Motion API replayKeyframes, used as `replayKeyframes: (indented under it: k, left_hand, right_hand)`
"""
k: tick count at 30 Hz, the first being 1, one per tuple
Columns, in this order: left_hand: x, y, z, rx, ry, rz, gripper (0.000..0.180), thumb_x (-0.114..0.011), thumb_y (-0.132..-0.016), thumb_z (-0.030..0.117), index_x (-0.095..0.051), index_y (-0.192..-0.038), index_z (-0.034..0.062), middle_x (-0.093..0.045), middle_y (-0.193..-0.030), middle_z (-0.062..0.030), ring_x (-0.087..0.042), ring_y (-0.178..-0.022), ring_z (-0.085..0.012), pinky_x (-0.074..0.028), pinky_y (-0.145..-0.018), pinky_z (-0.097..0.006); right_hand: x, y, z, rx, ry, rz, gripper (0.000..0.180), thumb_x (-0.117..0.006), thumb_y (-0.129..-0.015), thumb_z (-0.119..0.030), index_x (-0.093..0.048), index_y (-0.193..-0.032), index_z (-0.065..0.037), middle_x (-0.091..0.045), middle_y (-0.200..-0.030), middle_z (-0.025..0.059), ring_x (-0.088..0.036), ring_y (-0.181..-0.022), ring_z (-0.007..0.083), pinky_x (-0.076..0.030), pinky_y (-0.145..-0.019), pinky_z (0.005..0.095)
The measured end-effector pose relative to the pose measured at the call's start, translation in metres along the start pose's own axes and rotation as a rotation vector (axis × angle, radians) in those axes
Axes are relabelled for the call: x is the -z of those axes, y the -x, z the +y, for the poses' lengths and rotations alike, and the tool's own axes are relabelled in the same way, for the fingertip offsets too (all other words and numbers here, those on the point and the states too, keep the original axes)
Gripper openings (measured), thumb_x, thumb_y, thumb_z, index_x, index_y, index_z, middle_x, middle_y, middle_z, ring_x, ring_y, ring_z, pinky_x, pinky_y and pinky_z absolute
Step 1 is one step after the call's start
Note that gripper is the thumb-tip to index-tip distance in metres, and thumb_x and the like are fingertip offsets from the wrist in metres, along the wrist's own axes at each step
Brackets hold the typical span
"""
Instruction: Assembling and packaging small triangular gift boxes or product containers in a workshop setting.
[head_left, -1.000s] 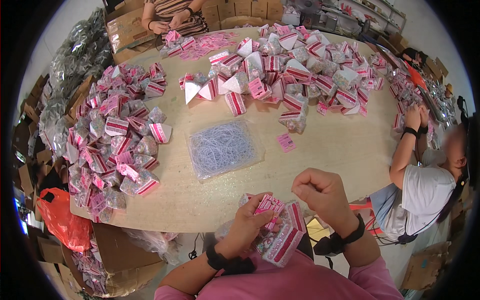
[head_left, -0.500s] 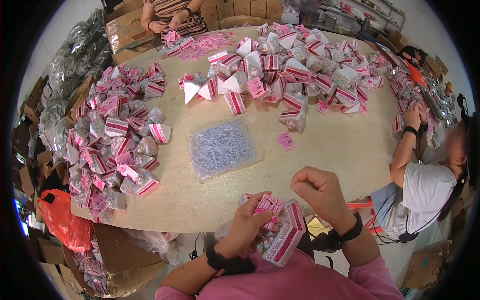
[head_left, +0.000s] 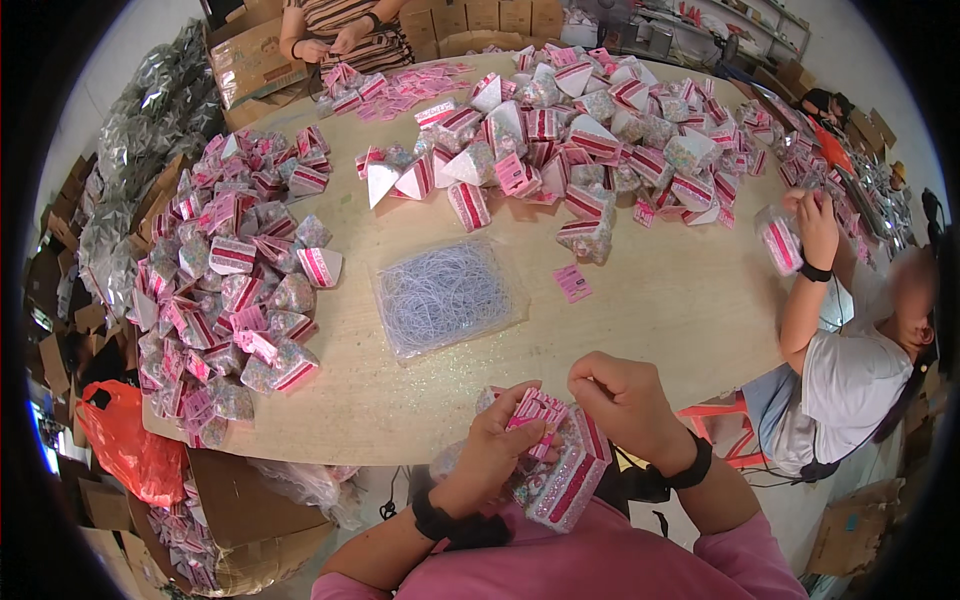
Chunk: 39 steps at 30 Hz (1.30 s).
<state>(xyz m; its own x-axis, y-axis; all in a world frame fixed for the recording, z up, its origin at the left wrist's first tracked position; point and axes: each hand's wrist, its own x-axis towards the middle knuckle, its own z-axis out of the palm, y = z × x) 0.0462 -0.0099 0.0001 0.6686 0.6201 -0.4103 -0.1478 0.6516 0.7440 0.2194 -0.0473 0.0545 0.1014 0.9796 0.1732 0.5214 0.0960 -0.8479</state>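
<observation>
At the near table edge, my left hand [head_left: 490, 446] is closed on a pink printed card [head_left: 540, 420], thumb across its face. Beside and below the card sits a glittery cake-slice ornament [head_left: 568, 470] with white sides and a deep pink stripe, close against my shirt. My right hand [head_left: 622, 400] is just above and right of it, fingertips pinched together; whatever they hold is too fine to make out. Ahead lies a clear tray [head_left: 400, 352] filled with thin white string loops [head_left: 445, 295]. A loose pink card [head_left: 573, 284] rests right of the tray.
Heaps of cake-slice ornaments cover the table's left side [head_left: 235, 260] and far side [head_left: 600, 140]. A co-worker at right raises an ornament [head_left: 778, 240]; another person works at the far edge. A red plastic bag [head_left: 125, 440] and cardboard box [head_left: 250, 500] stand lower left.
My right hand has moved slightly left and down, closer to the card. My left hand stays put. The co-worker at right has lifted an ornament into view.
</observation>
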Motion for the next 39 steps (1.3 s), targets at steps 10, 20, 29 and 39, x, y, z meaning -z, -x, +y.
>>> replayKeyframes:
  k: [10, 20, 29, 39]
  left_hand:
    - [-0.004, 0.001, 0.002, -0.012, -0.039, 0.002, 0.047, -0.049, -0.089, 0.002, -0.034, -0.134, 0.0012, -0.057, -0.104, -0.0132, -0.063, -0.084, -0.0202, -0.055, -0.070, -0.030]
    - [-0.008, 0.006, 0.002, -0.018, -0.015, -0.005, 0.040, -0.050, -0.089, 0.001, -0.041, -0.128, 0.0008, -0.061, -0.090, -0.0079, -0.061, -0.073, -0.0136, -0.052, -0.065, -0.024]
    - [0.003, 0.012, 0.008, 0.015, -0.093, -0.072, 0.025, -0.051, -0.087, 0.002, -0.054, -0.112, -0.0011, -0.064, -0.091, -0.0070, -0.063, -0.074, -0.0130, -0.052, -0.065, -0.025]
    - [0.051, 0.032, 0.086, -0.083, -0.464, -0.348, 0.016, -0.064, -0.076, 0.003, -0.063, -0.090, -0.0049, -0.066, -0.083, -0.0139, -0.063, -0.071, -0.0185, -0.048, -0.060, -0.026]
  right_hand:
    - [-0.007, 0.009, 0.008, 0.204, 0.273, -0.070, 0.003, -0.058, -0.080, -0.007, -0.058, -0.080, -0.004, -0.057, -0.067, 0.0095, -0.058, -0.060, 0.0257, -0.044, -0.052, 0.0329]
    - [-0.009, 0.019, 0.007, 0.314, 0.487, -0.060, 0.004, -0.058, -0.079, -0.011, -0.055, -0.079, -0.007, -0.053, -0.065, 0.0081, -0.057, -0.059, 0.0256, -0.044, -0.051, 0.0354]
    - [-0.006, 0.023, 0.007, 0.291, 0.199, -0.059, 0.012, -0.058, -0.082, -0.016, -0.054, -0.081, -0.006, -0.054, -0.067, 0.0097, -0.057, -0.063, 0.0280, -0.046, -0.054, 0.0354]
    - [0.004, 0.016, 0.002, -0.221, -0.539, -0.364, 0.016, -0.054, -0.084, -0.016, -0.056, -0.086, 0.000, -0.058, -0.072, 0.0123, -0.055, -0.062, 0.0204, -0.045, -0.060, 0.0306]
